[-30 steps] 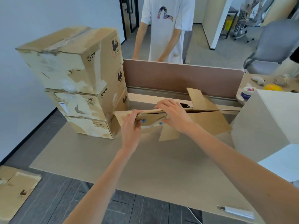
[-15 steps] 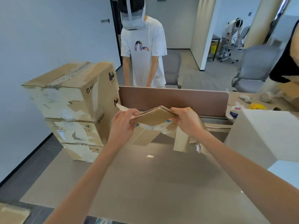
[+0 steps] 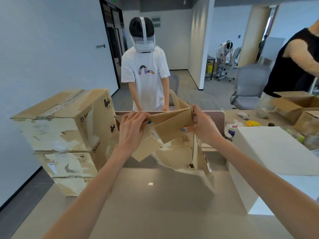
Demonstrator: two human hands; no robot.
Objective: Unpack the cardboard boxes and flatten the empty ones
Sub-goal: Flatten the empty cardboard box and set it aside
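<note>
1. At far left a stack of taped boxes stands three high on the bench, still unopened, just beside our left forearm
2. Our left grip is curled round the left end of the collapsed box, thumb on its near face
3. We hold the collapsed box in the air between both grips, with its long axis running left to right and loose flaps dangling under it; we cannot tell whether the lowest flap touches the bench
4. Our right grip clamps the right end over the folded edge; each grip holds an end, so we judge the coming press-flat needs both together
5. A second ago the box lay low on the bench under our hands; now it is raised and its flaps have dropped
6. At right a white box sits apart from the work
</note>
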